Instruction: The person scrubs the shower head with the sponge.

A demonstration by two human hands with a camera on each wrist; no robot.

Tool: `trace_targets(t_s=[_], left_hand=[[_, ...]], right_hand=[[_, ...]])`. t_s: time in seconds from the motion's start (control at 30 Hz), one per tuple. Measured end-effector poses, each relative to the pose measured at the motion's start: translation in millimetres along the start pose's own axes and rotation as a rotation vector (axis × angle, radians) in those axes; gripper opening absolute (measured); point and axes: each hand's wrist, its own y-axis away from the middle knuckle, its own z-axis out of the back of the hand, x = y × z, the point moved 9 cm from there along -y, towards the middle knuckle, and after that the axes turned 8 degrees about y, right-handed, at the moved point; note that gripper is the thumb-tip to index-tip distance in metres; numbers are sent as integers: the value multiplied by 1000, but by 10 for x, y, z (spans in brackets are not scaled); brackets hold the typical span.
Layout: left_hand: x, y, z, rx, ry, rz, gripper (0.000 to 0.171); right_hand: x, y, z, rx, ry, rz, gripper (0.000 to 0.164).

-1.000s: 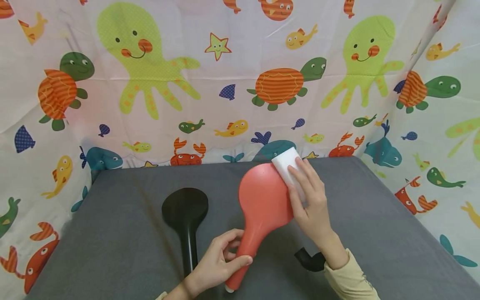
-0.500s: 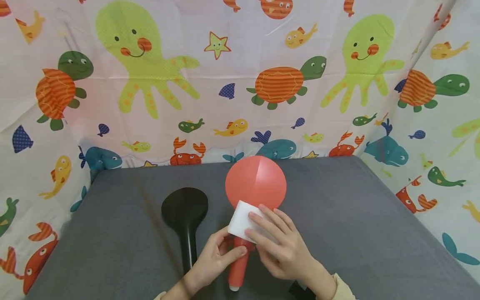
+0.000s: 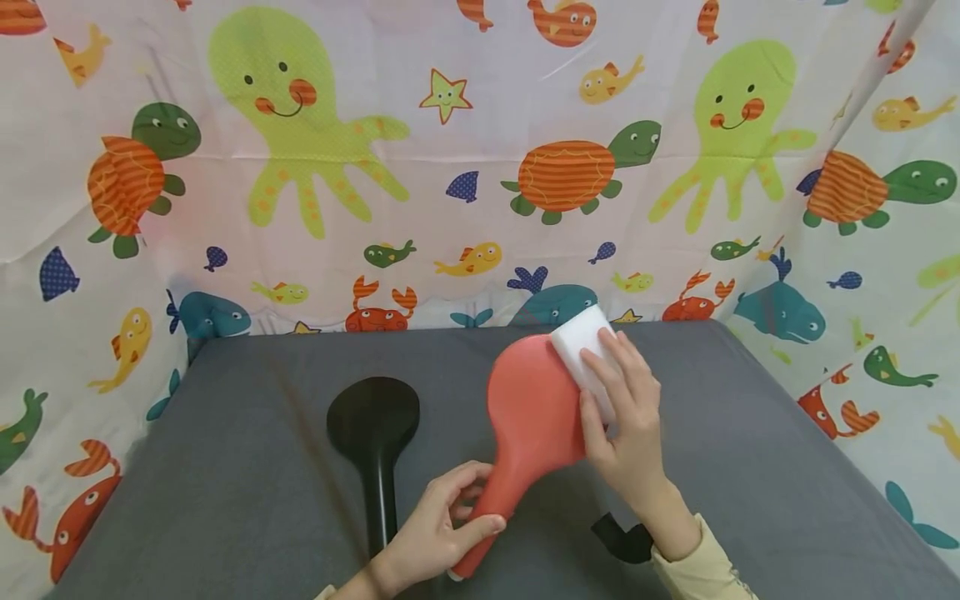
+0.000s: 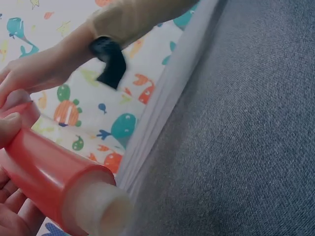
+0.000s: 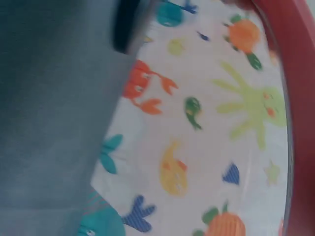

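A coral-red handheld shower head [image 3: 528, 400] is held tilted over the table, its round head up and to the right. My left hand [image 3: 442, 521] grips its handle, thumb on top and fingers beneath. In the left wrist view the handle [image 4: 44, 167] ends in a hollow whitish tip [image 4: 106, 209] that faces the camera. My right hand [image 3: 630, 417] holds a white sponge [image 3: 579, 340] against the right edge of the round head, fingers spread over its outer side. A red edge [image 5: 305, 118] runs down the right of the right wrist view.
A black shower head [image 3: 373, 412] lies on the grey cloth-covered table [image 3: 240, 467], left of the red one. A black strap-like piece [image 3: 624, 537] shows beside my right wrist. A curtain [image 3: 495, 83] printed with sea animals stands behind and at both sides.
The sponge went from the head's upper right edge down to the neck, then back up to the right edge. The red shower head stood upright midway and is tilted right again.
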Motion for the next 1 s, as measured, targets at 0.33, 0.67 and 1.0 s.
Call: trace_targets(t_s=[0.33, 0.67, 1.0], left_hand=[[45, 17, 44, -46, 471, 171, 36], [-13, 43, -76, 93, 676, 194, 32], [-50, 39, -95, 118, 722, 192, 31]], right_hand=[[751, 496, -214, 104, -59, 418, 28], [307, 39, -3, -94, -125, 79, 28], [433, 122, 8, -124, -140, 113, 29]])
